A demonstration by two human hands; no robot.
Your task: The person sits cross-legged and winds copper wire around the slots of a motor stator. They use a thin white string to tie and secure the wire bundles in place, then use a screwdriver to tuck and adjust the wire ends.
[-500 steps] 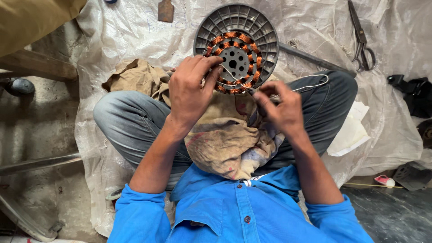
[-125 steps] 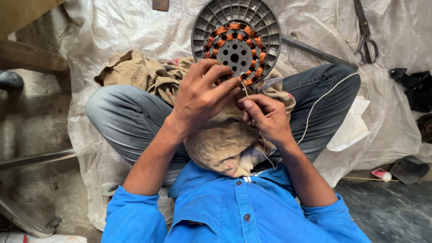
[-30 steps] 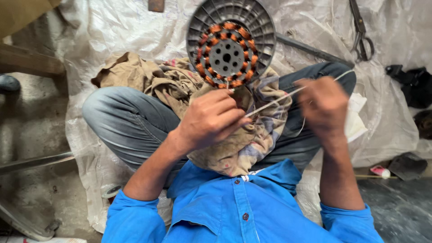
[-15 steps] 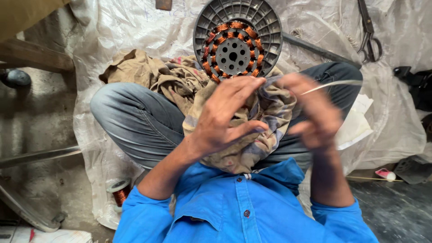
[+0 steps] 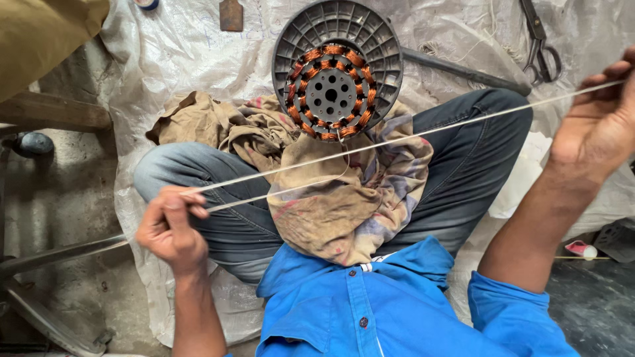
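Observation:
A round grey motor stator (image 5: 337, 66) with copper windings rests on a dirty cloth (image 5: 344, 192) over my crossed legs. A thin white cord (image 5: 397, 141) runs taut across the view, above the cloth. My left hand (image 5: 170, 228) pinches one end at the lower left. My right hand (image 5: 595, 129) grips the other end at the upper right. A second strand leads from my left hand toward the stator's lower edge.
White plastic sheeting (image 5: 185, 53) covers the floor. Scissors (image 5: 539, 43) lie at the upper right, with a dark metal rod (image 5: 463, 73) beside the stator. A small brown block (image 5: 231, 14) lies at the top. A wooden plank (image 5: 53, 116) and metal bars sit at the left.
Both hands were close together over the cloth near the stator. They have drawn far apart, left hand down-left and right hand up-right, pulling the cord out straight.

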